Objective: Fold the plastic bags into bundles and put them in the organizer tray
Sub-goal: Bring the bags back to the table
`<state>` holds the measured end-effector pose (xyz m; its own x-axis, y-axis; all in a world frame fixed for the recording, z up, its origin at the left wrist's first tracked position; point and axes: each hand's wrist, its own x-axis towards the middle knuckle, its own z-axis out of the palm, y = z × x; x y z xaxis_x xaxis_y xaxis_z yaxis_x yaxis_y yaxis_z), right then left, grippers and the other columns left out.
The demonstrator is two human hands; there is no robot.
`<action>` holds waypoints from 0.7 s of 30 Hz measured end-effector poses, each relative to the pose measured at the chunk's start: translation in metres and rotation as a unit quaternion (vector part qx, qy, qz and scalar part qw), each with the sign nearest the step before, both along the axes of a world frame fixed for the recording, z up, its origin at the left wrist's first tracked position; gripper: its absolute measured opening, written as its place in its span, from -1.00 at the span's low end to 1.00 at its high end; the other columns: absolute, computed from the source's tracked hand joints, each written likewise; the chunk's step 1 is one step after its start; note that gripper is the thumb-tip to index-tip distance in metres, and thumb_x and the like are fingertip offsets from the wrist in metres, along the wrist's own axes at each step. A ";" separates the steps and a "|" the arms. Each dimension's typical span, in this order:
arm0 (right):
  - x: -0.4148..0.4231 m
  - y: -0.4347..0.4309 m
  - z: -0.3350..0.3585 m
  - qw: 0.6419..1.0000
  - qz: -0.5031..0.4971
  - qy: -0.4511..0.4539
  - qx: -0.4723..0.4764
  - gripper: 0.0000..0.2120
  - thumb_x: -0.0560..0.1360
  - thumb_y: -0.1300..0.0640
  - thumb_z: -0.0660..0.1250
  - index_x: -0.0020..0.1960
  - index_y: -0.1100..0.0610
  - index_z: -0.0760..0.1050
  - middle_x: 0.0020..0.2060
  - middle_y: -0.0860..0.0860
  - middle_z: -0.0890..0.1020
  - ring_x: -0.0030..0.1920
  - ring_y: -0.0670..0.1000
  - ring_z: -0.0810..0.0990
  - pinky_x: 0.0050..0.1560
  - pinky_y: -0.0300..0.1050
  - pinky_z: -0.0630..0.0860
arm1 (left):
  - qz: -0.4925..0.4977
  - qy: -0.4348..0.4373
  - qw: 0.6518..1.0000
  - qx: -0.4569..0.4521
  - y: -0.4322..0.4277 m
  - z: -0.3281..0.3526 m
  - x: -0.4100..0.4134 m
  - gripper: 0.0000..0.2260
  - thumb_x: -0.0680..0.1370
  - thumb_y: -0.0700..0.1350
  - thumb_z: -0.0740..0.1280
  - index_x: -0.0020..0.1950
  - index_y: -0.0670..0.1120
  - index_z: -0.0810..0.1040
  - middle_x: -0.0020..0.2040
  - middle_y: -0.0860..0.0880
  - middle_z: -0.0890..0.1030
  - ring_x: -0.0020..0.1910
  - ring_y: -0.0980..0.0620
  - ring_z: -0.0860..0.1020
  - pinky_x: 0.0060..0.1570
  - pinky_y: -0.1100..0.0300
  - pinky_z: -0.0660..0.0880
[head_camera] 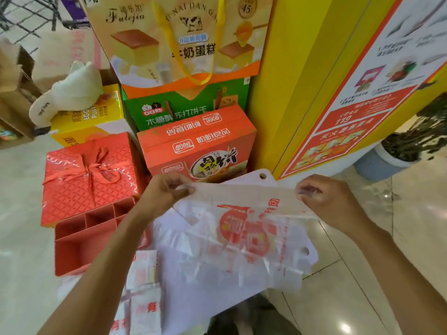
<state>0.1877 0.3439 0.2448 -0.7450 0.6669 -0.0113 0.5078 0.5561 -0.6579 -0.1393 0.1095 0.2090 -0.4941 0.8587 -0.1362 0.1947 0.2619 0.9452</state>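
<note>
Organizer tray (79,240) left of held plastic bag (242,233); gift box (89,175) behind tray.

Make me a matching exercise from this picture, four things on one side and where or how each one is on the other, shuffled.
Things: 1 plastic bag; 2 organizer tray; 3 red box; 4 potted plant.
States: A tied with a ribbon bow; B far right, on the floor; C pinched by the left hand and right hand; D split into compartments.
Pairs: 1-C, 2-D, 3-A, 4-B.
</note>
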 end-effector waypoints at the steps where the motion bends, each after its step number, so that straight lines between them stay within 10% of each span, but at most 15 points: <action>1: 0.012 -0.007 -0.013 1.000 0.006 -0.005 0.022 -0.79 0.44 0.31 0.50 -0.12 0.00 0.62 -0.14 -0.21 0.64 -0.11 -0.14 0.63 -0.12 -0.21 0.55 | -0.002 -0.001 1.000 0.000 -0.003 -0.010 0.005 -0.96 0.50 -0.30 0.49 -0.06 -0.23 0.70 -0.11 -0.10 0.73 -0.13 0.03 0.67 -0.03 0.23 0.60; 8: 0.074 -0.062 -0.130 0.993 0.018 -0.118 0.023 -0.77 0.46 0.19 0.52 -0.12 -0.09 0.53 -0.18 -0.24 0.56 -0.21 -0.19 0.57 -0.24 -0.43 0.48 | 0.005 0.134 0.987 -0.092 -0.031 -0.100 0.053 -0.77 0.47 -0.29 0.54 -0.10 0.07 0.75 -0.03 0.24 0.71 0.10 0.23 0.64 0.15 0.24 0.54; 16: 0.095 -0.096 -0.238 0.988 0.058 -0.130 -0.068 -0.74 0.44 0.17 0.52 -0.15 -0.11 0.48 -0.07 -0.26 0.51 -0.03 -0.16 0.53 0.00 -0.32 0.50 | 0.040 0.317 0.922 -0.221 -0.071 -0.189 0.101 -0.58 0.36 -0.43 0.47 -0.15 0.14 0.70 0.20 0.09 0.68 0.18 -0.05 0.64 0.00 0.03 0.59; 21: 0.097 -0.102 -0.258 0.990 0.029 -0.123 -0.057 -0.59 0.51 -0.15 0.40 0.31 -0.10 0.44 0.23 -0.25 0.45 0.26 -0.18 0.40 0.28 -0.16 0.48 | 0.040 0.315 0.916 -0.246 -0.072 -0.205 0.140 -0.55 0.28 -0.19 0.29 0.10 0.09 0.71 0.36 0.00 0.59 0.32 -0.15 0.53 0.20 -0.16 0.54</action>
<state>0.2845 0.2418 -0.0127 -0.7471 0.6071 -0.2707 0.6304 0.5178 -0.5783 0.0006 0.0375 0.0041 -0.6661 0.7278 -0.1632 0.6227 0.6630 0.4155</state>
